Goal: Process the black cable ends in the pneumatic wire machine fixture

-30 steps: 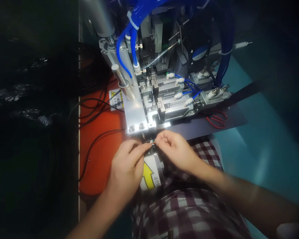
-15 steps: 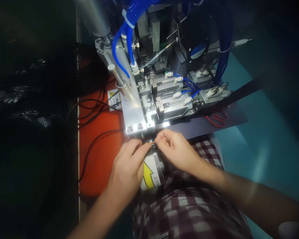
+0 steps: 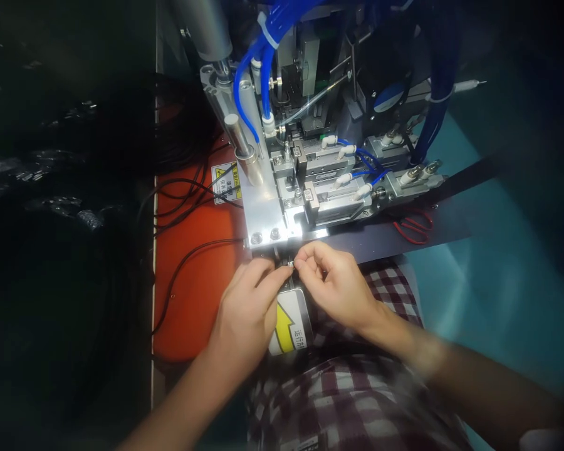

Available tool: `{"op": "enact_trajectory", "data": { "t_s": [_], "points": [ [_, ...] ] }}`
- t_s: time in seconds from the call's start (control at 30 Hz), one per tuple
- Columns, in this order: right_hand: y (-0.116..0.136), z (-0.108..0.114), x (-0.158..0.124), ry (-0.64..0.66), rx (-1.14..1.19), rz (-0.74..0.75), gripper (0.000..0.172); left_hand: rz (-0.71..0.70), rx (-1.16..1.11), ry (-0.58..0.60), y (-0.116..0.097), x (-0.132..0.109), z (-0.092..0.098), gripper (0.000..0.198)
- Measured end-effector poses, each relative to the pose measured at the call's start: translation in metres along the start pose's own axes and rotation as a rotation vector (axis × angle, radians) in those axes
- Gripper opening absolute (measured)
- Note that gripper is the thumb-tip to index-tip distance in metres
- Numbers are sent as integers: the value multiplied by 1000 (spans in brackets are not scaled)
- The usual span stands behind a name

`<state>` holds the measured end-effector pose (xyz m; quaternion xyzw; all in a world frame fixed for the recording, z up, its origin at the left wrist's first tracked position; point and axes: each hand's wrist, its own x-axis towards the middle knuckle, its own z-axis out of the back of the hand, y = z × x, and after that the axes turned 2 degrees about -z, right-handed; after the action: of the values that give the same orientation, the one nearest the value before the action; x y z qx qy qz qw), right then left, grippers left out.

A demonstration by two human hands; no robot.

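Note:
My left hand (image 3: pixel 250 299) is at the front of a metal machine (image 3: pixel 267 210), its thumb and fingers bent together by a small shiny part (image 3: pixel 291 264). Facing it, my right hand (image 3: pixel 334 280) pinches with thumb and forefinger at the same spot. What lies between the fingertips is too small to name. Just below the fingertips sits a white plate with a yellow arrow (image 3: pixel 286 329), partly covered by my left hand. The bolted metal block of the machine stands directly beyond both hands.
Blue air tubes (image 3: pixel 266 75) run down to the machine's cylinders (image 3: pixel 341 210). Black cables (image 3: pixel 188 250) cross the orange base (image 3: pixel 188 300) at left, near a yellow warning label (image 3: pixel 226 183). A red wire loop (image 3: pixel 418 227) lies at right. A checked cloth garment (image 3: pixel 348 401) fills the bottom.
The view has shifted, so the machine appears a little further right and its front edge slightly higher. Both hands keep their pinch at the same place, with only slight finger movement.

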<state>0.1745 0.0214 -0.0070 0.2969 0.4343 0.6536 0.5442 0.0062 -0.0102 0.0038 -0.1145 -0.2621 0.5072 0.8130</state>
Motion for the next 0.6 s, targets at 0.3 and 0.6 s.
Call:
{"op": "enact_trajectory", "data": {
  "t_s": [0.3, 0.6],
  "points": [
    [-3, 1, 2, 32, 73, -72, 11, 6, -4, 1, 1, 0, -2, 28],
    [4, 8, 1, 32, 30, -145, 14, 23, -13, 0, 0, 1, 0, 28]
  ]
}}
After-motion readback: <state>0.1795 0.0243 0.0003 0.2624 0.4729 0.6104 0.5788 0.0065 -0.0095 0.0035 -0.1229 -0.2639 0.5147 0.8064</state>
